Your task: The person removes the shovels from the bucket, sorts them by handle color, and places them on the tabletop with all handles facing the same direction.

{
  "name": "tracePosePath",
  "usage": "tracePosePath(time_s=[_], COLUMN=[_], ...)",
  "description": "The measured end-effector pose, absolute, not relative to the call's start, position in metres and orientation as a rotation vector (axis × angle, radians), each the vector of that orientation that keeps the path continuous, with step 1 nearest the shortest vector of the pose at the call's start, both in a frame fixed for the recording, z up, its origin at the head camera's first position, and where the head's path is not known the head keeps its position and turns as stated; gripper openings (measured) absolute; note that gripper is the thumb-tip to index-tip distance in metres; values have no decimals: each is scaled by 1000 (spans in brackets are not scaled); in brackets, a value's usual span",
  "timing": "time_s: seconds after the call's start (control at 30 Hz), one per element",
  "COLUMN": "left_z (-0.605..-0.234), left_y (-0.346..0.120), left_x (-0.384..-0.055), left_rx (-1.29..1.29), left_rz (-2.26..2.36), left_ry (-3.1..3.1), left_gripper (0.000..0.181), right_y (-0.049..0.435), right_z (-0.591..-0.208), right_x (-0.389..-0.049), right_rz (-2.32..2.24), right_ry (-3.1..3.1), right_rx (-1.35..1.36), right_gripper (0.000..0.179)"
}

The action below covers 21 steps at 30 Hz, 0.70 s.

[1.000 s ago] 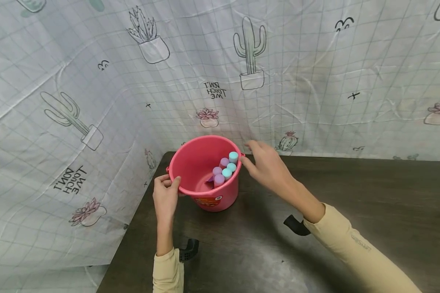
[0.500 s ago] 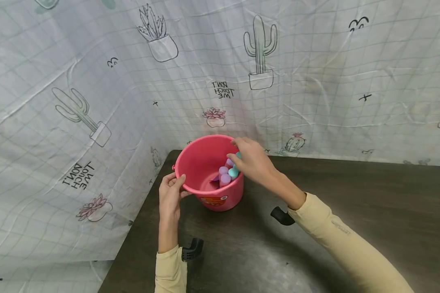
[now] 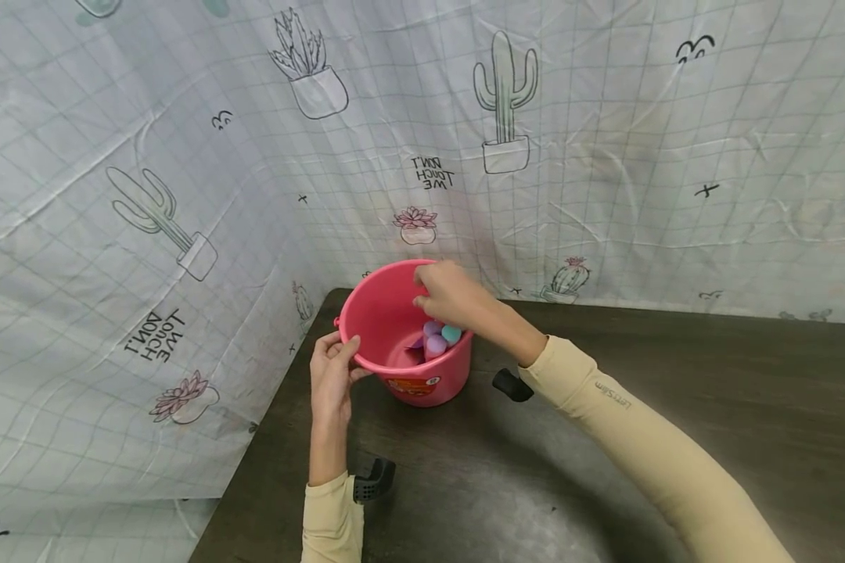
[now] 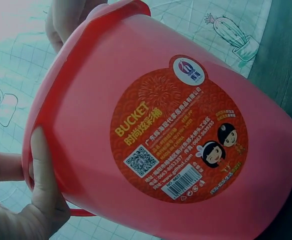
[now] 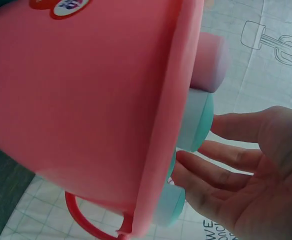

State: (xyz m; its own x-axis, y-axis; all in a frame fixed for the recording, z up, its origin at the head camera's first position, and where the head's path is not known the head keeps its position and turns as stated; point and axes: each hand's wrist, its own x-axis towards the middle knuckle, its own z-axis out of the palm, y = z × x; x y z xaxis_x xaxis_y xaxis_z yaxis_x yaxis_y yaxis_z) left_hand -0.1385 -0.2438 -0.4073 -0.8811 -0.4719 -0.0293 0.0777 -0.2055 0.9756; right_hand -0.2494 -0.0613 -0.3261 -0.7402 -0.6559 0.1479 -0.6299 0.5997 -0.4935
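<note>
A pink plastic bucket (image 3: pixel 380 309) stands on the dark table. My left hand (image 3: pixel 331 379) grips its near left rim, the thumb (image 4: pixel 45 172) lying along the outside. Inside, against the right wall, several cylinders with lilac (image 3: pixel 435 346) and teal (image 3: pixel 451 335) tops stand bunched together. My right hand (image 3: pixel 458 295) reaches across the far right rim, above these cylinders. In the right wrist view, its loosely bent fingers (image 5: pixel 231 155) are at a teal-topped cylinder (image 5: pixel 198 120); whether they touch it is unclear. Some cylinders are hidden behind the hand and rim.
A white curtain (image 3: pixel 605 156) with cactus drawings hangs behind and to the left, close to the bucket. The dark table (image 3: pixel 662 383) stretches to the right. A red handle (image 5: pixel 86 220) hangs at the bucket's side. Black mounts (image 3: pixel 375 481) sit at both wrists.
My right hand has moved left from beside the rim to above the cylinders in the bucket. My left hand keeps its grip on the rim. The head view has shifted slightly.
</note>
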Motion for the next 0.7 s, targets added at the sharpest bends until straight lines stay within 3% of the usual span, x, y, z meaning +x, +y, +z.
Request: tracePosePath(time_s=[0.1,0.4,0.7], left_z=[-408,-411,-410], left_y=[-244,-246,-244], left_x=[-138,-140,-140], left_rx=[453,469,498], left_rz=[-2141,-2135,-2136], left_ry=[-1713,-1698,-1683], left_gripper=[40,38,38], right_y=[-66,-78,-87], right_z=[-327,-330,-338], right_x=[-253,-266,-283], right_rz=[-782,-531,-325], right_ry=[2730,2630,2513], right_rx=[-1129,-1121,-973], right_gripper=[7,27,27])
